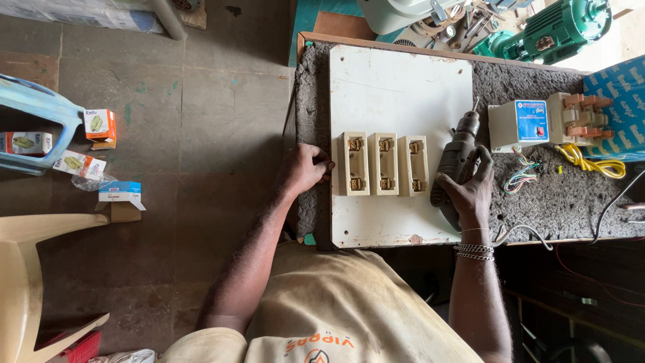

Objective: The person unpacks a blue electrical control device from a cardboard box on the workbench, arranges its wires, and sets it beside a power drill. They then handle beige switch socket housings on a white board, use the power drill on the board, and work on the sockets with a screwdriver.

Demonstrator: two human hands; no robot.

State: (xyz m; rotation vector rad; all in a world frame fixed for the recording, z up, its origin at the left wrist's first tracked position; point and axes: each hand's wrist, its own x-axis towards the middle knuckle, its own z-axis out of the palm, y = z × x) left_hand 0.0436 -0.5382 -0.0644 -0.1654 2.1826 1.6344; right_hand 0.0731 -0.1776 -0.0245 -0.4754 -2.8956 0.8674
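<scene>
Grey rough-topped worktop with wood rim, white board flat on it, starter unit, yellow coiled wire, loose coloured wires beside, blue box at right edge

An electrical repair workshop: a green electric motor and loose hand tools crowd the worktop's far edge, a power drill and coloured wires lie on it, above a stained concrete floor.

Bare board above three fuse holders
</scene>
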